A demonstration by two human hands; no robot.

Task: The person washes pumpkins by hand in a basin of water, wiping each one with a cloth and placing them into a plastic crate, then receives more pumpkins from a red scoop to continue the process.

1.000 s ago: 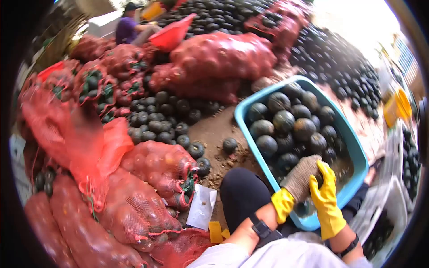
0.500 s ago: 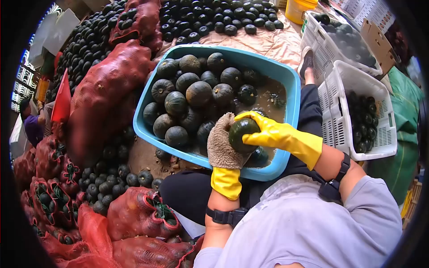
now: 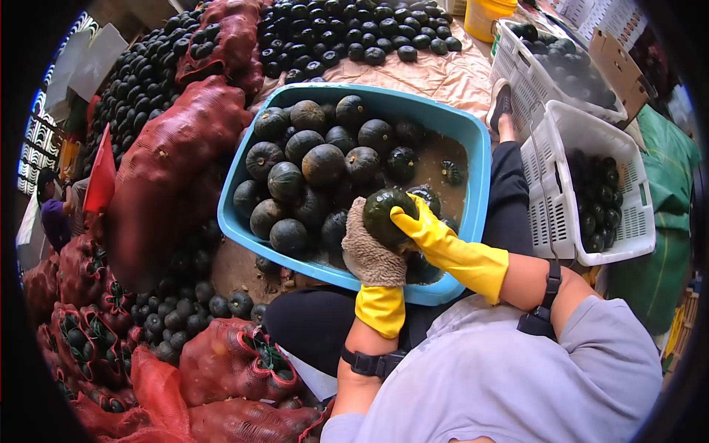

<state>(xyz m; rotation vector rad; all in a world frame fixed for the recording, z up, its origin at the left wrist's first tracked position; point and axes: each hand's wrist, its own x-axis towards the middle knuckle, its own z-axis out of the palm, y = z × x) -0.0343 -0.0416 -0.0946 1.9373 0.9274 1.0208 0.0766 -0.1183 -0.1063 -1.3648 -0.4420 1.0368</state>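
Left hand (image 3: 369, 249), right hand (image 3: 430, 235) clasping green squash (image 3: 382, 215); printed sheet (image 3: 614, 21) upper right, apparently illegible.

Brown, bare floor (image 3: 235, 264) carries blue tub (image 3: 480, 184), bits of debris (image 3: 286, 282) scattered just off its near left corner. Loose dark-green squash (image 3: 177, 319) cluster on floor farther left, close to filled red mesh sacks (image 3: 225, 363) in foreground; larger long sack (image 3: 171, 140) lies farther back. Beyond tub, creased tan sheet (image 3: 436, 76) bears rows of dark squash (image 3: 358, 33). White crates (image 3: 543, 193) stand at frame right, footing hidden.
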